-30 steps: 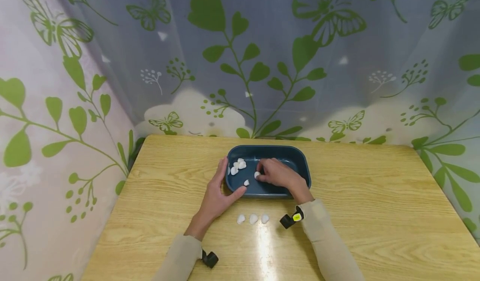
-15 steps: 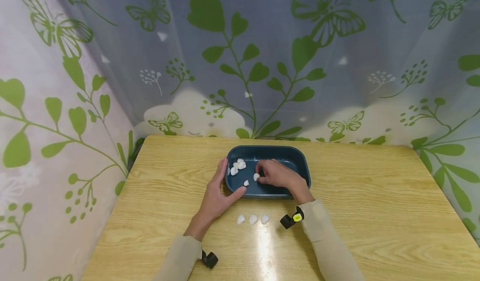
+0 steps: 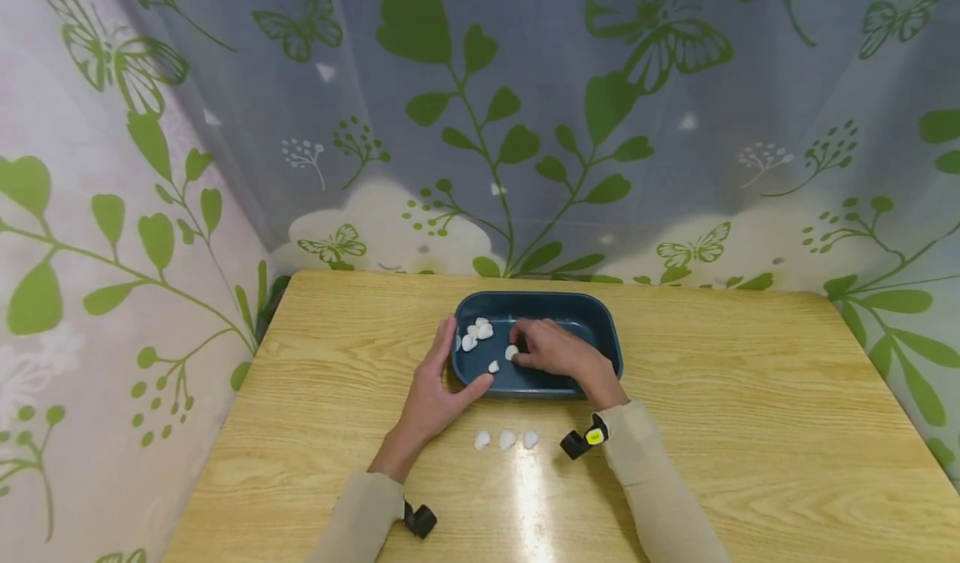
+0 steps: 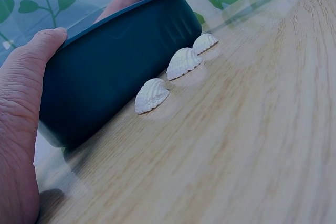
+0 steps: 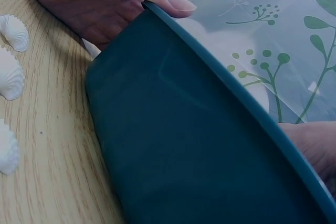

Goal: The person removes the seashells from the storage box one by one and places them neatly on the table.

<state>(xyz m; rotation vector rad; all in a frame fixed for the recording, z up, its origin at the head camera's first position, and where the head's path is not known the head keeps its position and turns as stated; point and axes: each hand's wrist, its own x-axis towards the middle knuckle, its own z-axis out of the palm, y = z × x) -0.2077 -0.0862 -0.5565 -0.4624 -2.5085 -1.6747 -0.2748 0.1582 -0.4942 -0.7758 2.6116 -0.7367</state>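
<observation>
A dark blue-green plastic tub sits on the table. My left hand holds its left end, fingers along the outside and thumb over the front rim. Reaching inside, my right hand pinches a white seashell between thumb and forefinger, low over the tub floor. Several white shells are heaped at the tub's left end, and one small shell lies by the left thumb. The tub wall hides the right fingertips in both wrist views.
Three ribbed white shells, the middle one largest in the left wrist view, lie in a row on the wooden table before the tub. A curtain with green leaves and butterflies hangs behind the table and along its left side.
The pinched shell and the right fingertips shift very slightly left inside the tub. My left hand, the tub and the other shells keep their places.
</observation>
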